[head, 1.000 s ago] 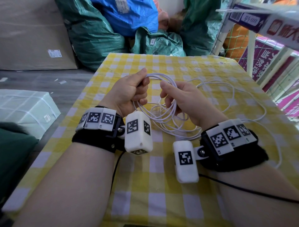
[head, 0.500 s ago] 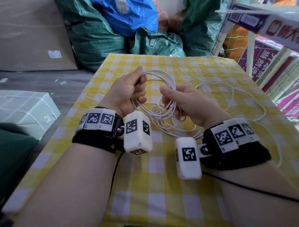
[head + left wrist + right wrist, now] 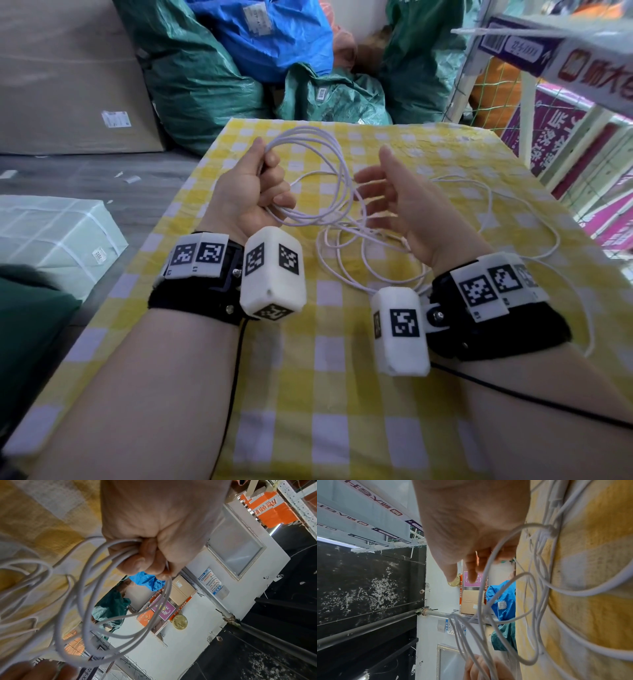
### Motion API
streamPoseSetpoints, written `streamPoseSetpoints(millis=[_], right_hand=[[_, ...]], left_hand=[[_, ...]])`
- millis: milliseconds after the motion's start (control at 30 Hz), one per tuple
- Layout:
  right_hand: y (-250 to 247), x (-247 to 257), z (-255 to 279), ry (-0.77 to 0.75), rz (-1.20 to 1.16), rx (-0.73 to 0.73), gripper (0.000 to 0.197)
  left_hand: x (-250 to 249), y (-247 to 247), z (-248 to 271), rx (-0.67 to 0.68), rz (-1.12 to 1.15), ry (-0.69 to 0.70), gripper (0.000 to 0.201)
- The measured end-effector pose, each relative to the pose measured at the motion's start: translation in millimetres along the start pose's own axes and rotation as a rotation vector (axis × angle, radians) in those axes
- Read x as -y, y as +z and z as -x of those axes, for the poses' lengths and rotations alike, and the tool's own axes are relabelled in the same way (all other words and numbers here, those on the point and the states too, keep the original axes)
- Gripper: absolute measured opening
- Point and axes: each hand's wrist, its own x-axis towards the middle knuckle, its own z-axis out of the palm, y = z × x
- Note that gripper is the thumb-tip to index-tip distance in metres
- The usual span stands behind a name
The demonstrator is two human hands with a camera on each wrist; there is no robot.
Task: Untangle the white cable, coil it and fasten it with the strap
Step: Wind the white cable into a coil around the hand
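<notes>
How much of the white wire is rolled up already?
A few loops are made: the left hand grips them in its fist. The right hand is open beside the coil. Much of the white cable lies loose on the yellow checked table. Coiling that, then strapping, is left; no strap is visible.

Right hand [image 3: 397, 202] fingers motion-blurred in head view; can't tell whether they touch the white cable [image 3: 329, 161]. Cable ends and any strap not identifiable. Left hand [image 3: 159, 524] fist hides the gripped stretch of cable in the left wrist view. At 3 o'clock, cable loop partly hidden behind the right wrist.
</notes>
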Motion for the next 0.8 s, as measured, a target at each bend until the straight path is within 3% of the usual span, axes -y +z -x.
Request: streamPoseSetpoints(millis=[100,167,233,400,800], right_hand=[[-4.5,0.4,-1.6,-0.158,0.042,-0.225,0.033],[-8.3,2.2,-1.5,-0.192,-0.012,-0.287,0.036],[-9.5,3.6,-0.2,-0.185,-0.062,-0.236,0.038],[-5.9,0.1,0.5,-0.108,0.125,-0.072,0.038],[-5.0,0.1,1.5,-0.077,0.236,-0.033,0.040]], left_hand=[[-0.6,-3.4,-3.5,-0.052,0.119,0.026,0.045],[-1.1,-5.0,-5.4,-0.101,0.162,0.051,0.046],[-1.8,-6.0,-6.2,-0.146,0.195,0.063,0.046],[-0.7,-6.2,-7.1,-0.212,0.224,0.087,0.046],[-1.5,-5.9,-7.0,-0.298,0.291,0.135,0.047]])
